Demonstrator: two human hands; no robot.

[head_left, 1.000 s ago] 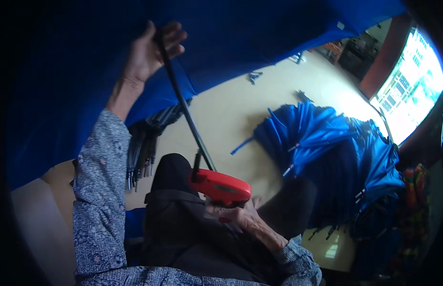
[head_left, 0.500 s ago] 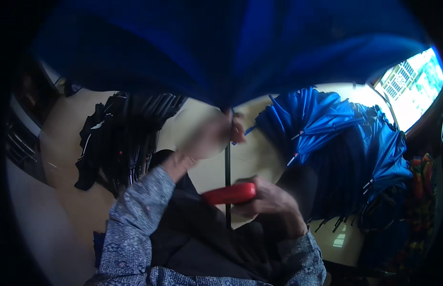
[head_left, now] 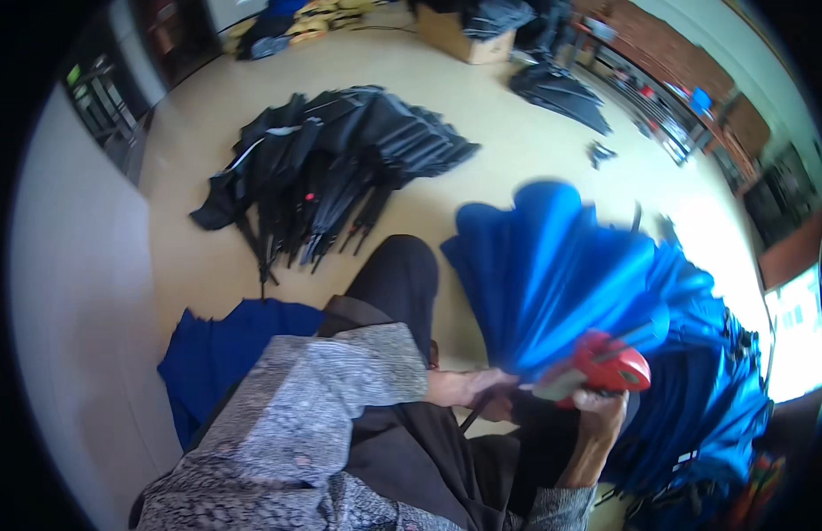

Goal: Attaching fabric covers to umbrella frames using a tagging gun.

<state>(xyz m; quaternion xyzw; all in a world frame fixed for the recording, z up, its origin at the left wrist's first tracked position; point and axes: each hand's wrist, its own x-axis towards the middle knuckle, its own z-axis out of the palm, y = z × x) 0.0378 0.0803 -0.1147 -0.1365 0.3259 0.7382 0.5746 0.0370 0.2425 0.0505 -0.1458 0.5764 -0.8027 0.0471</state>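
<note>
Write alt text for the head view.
Seen from above, a seated person's left hand grips the shaft of a folded blue umbrella while the right hand holds a red tool at it. Black umbrellas lie heaped on the floor beyond.

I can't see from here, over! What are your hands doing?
Left hand gripping blue umbrella shaft. Right hand holding red tool. Blue umbrella pile close alongside.

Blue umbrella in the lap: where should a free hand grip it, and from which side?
Probably the dark shaft just below the folded blue umbrella canopy, coming from the person's left. The left hand already wraps it there. The cloth above is loose and blurred, and the right hand with the red tool crowds the right.
</note>
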